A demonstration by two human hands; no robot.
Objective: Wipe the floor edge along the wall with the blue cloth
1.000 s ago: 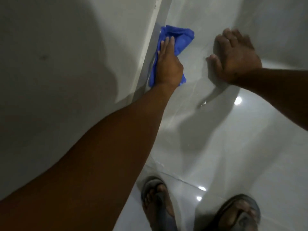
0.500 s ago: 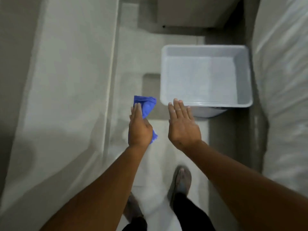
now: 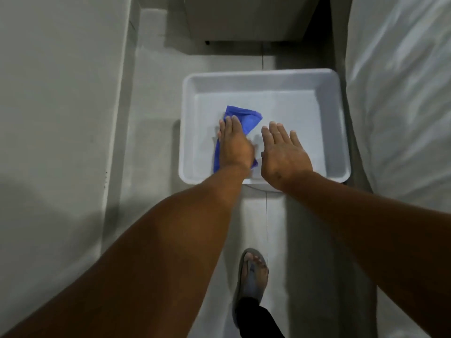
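Observation:
My left hand (image 3: 234, 145) holds the blue cloth (image 3: 247, 118) above the inside of a white plastic tub (image 3: 264, 74); the cloth sticks out past my fingertips and hangs below my palm. Just to its right, my right hand (image 3: 283, 150) is flat and empty, fingers together and stretched out over the tub. The wall (image 3: 61, 106) runs along the left, and its floor edge (image 3: 117, 154) lies left of the tub, apart from the cloth.
The tub sits on the pale tiled floor (image 3: 156, 132). A white covered bulk (image 3: 400, 106) fills the right side. A cabinet or door base (image 3: 244, 20) stands at the far end. My sandalled foot (image 3: 252, 272) is on the floor below the tub.
The cloth has left the floor edge by the wall. I have stood up and both hands have moved forward, from in front of the tub to over its inside.

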